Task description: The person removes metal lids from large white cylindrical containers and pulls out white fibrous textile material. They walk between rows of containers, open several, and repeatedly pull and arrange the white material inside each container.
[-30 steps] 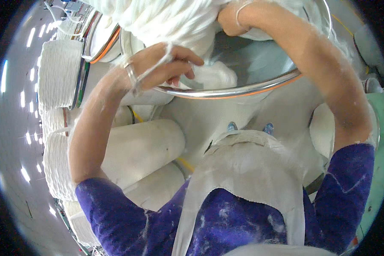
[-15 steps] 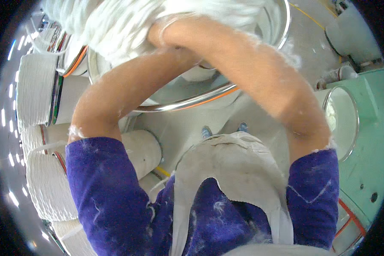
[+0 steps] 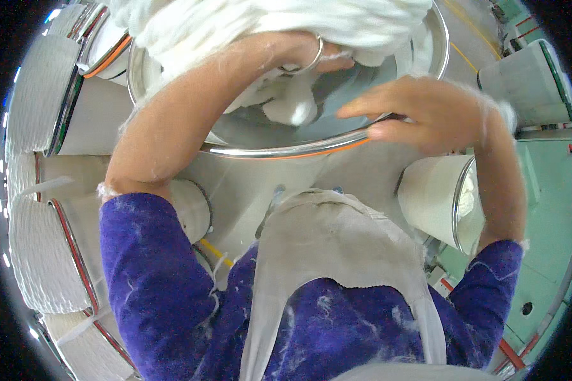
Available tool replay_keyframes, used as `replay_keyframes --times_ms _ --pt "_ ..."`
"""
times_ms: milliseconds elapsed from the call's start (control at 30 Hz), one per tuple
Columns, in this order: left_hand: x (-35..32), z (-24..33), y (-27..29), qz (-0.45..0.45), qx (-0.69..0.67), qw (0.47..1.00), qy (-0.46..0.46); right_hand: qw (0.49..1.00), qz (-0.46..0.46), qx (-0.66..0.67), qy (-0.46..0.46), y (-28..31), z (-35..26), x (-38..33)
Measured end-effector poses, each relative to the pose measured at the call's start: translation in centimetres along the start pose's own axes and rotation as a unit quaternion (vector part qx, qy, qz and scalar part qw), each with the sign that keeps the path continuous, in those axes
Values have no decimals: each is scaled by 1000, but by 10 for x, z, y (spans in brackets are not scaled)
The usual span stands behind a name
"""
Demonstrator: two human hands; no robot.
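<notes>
A large mass of white fibre sliver [image 3: 260,22] bulges over the top of a wide can [image 3: 279,152] with a shiny metal rim and an orange band. My left arm reaches across the can, and my left hand [image 3: 333,56], with a bangle at the wrist, is pressed in against the underside of the mass. Most of its fingers are hidden by the sliver. A loose clump of sliver [image 3: 291,105] hangs below it inside the can. My right hand [image 3: 419,114] is over the rim's near right part, empty, its thumb and fingers apart.
Several cans heaped with coiled sliver [image 3: 44,254] line the left side. To the right, a smaller can [image 3: 435,193] holding some sliver stands beside a green machine [image 3: 546,254]. Another large can [image 3: 524,79] is at the far right. Yellow lines mark the grey floor [image 3: 337,171].
My right hand has come out of the sliver and moved right and nearer, to the rim. The left hand has shifted right under the mass. The loose clump now shows more inside the can.
</notes>
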State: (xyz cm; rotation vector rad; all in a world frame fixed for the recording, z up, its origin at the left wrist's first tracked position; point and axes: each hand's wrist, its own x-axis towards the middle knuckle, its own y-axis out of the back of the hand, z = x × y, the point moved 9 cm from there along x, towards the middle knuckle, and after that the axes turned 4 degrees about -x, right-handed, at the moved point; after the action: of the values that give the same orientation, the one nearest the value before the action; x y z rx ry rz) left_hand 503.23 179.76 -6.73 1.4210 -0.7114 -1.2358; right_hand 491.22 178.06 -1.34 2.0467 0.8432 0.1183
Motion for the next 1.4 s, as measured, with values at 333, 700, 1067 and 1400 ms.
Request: replay_keyframes --times_ms 333,700,1067,1400 --pt "-2 -24 17 40 -11 999 5 917 -269 -284 -78 -81 33 122" --pt "-1 -25 12 48 -31 998 17 947 244 -172 -119 81 46 -164" --pt "-14 -18 12 30 -1 1000 7 796 475 -89 -365 120 84 -238" --pt "-38 -33 29 41 -15 999 26 980 168 -48 -92 44 41 -77"
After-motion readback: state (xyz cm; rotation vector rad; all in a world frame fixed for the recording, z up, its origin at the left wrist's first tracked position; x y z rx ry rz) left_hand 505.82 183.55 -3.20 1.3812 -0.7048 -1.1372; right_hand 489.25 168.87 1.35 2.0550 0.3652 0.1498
